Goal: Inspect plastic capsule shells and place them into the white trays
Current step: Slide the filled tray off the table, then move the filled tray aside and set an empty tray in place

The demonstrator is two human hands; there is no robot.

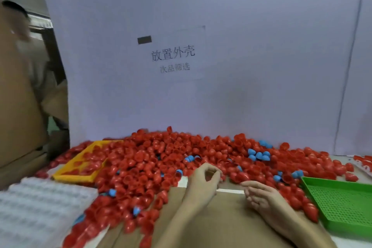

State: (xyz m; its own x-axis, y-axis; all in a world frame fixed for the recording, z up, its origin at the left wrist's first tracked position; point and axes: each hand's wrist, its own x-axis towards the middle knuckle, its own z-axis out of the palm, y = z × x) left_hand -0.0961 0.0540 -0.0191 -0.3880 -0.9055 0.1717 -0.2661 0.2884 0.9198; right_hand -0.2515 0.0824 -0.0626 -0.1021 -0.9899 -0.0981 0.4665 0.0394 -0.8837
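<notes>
We face a white partition board (pixel 221 26) bearing a printed paper sign (pixel 173 54); brown cardboard boxes (pixel 18 106) stand at left, and brown cardboard sheet (pixel 211 217) covers the near worktop.

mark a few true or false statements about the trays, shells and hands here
1. The green tray lies at the right. True.
2. Most shells are blue. False: most are red, with a few blue.
3. The white tray is full of shells. False: its visible pockets are empty.
4. The yellow tray holds some red shells. True.
5. The right hand rests in the green tray. False: it lies on the cardboard.
</notes>
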